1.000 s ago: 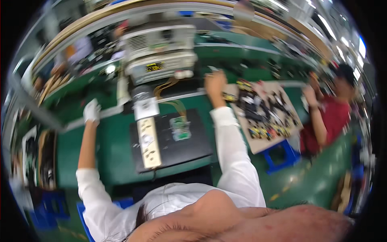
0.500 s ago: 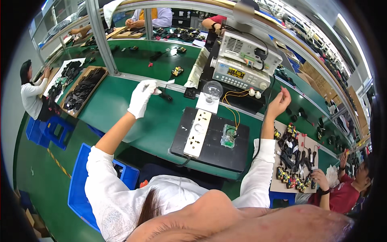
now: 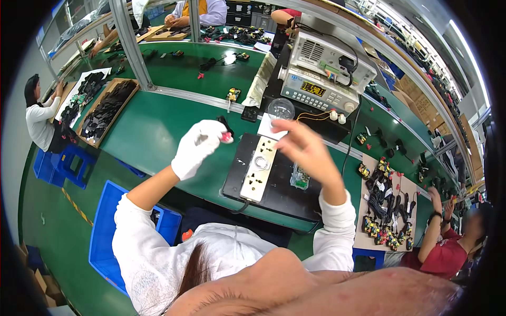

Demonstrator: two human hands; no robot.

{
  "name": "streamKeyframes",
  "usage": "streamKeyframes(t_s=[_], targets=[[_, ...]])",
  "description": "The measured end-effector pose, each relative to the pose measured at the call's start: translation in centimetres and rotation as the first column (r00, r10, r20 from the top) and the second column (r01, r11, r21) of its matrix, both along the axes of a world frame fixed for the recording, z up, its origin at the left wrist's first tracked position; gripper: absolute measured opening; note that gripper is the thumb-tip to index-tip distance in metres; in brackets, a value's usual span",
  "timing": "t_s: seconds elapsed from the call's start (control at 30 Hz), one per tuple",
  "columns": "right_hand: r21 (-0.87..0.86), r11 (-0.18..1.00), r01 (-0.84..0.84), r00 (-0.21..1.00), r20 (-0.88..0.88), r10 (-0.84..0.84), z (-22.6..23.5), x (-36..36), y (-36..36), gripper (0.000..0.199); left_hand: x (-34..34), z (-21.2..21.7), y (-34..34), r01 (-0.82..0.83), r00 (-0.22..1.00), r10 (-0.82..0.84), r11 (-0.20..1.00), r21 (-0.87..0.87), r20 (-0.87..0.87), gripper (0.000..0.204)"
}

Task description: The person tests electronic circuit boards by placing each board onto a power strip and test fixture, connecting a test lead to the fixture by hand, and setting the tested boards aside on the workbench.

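Note:
My left hand (image 3: 198,148), in a white glove, is raised over the near edge of the green bench. Its fingers pinch a short black cable (image 3: 225,125) with a red end. Bare and blurred by motion, my right hand (image 3: 308,152) hovers over a black board (image 3: 237,174) with its fingers apart and nothing visible in them. Below it, a white power strip (image 3: 253,185) lies on that board. Partly behind my right wrist is a small green circuit board (image 3: 300,178). A clear glass bulb (image 3: 281,109) stands beyond, by a white card (image 3: 266,127).
Stacked test instruments (image 3: 321,92) stand at the back right. A small yellow-and-black component assembly (image 3: 233,95) lies by the metal rail. To the left is a cardboard tray (image 3: 129,84) of black parts; at right, a board (image 3: 363,239) of wired assemblies. Co-workers sit around; a blue bin (image 3: 100,242) is beside me.
My left hand has come nearer and slightly right with the cable. My right hand has swung left from beside the instruments to over the power strip.

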State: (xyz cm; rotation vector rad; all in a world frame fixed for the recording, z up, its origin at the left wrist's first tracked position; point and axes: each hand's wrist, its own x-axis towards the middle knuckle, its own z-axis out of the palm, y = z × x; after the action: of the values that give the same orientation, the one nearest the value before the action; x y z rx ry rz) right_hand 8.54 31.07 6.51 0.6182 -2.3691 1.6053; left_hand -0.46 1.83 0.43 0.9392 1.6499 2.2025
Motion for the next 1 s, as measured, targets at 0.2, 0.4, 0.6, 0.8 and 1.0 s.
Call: streamKeyframes(t_s=[0.2, 0.4, 0.6, 0.8, 1.0], targets=[[0.239, 0.958, -0.159, 0.96, -0.188, 0.207, -1.6, 0.3, -5.0, 0.061, 2.5, 1.2, 0.4, 0.089, 0.804, -0.226, 0.96, -0.264, -0.551, 0.024], [0.158, 0.971, -0.18, 0.983, -0.01, 0.183, -2.4, -0.5, -4.2, 0.032, 1.8, 3.5, 1.6, -0.039, 0.6, -0.184, 0.965, -0.258, -0.779, 0.034], [-0.274, 0.955, -0.118, 0.921, 0.33, 0.208, -2.9, -1.2, -4.2, 0.024, -6.6, 2.9, 3.3, -0.302, 0.831, 0.094, 0.904, -0.302, -0.549, 0.028], [-0.251, 0.963, -0.093, 0.922, 0.343, 0.179, -3.8, -1.8, -4.1, 0.03, -21.5, -3.2, 7.8, -0.241, 0.963, 0.13, 0.809, -0.537, -0.237, 0.06], [-0.358, 0.93, -0.08, 0.909, 0.357, 0.215, -5.1, -3.1, -3.2, 0.029, -26.9, -6.3, 11.6, -0.086, 0.986, -0.045, 0.684, -0.725, -0.159, 0.056]])
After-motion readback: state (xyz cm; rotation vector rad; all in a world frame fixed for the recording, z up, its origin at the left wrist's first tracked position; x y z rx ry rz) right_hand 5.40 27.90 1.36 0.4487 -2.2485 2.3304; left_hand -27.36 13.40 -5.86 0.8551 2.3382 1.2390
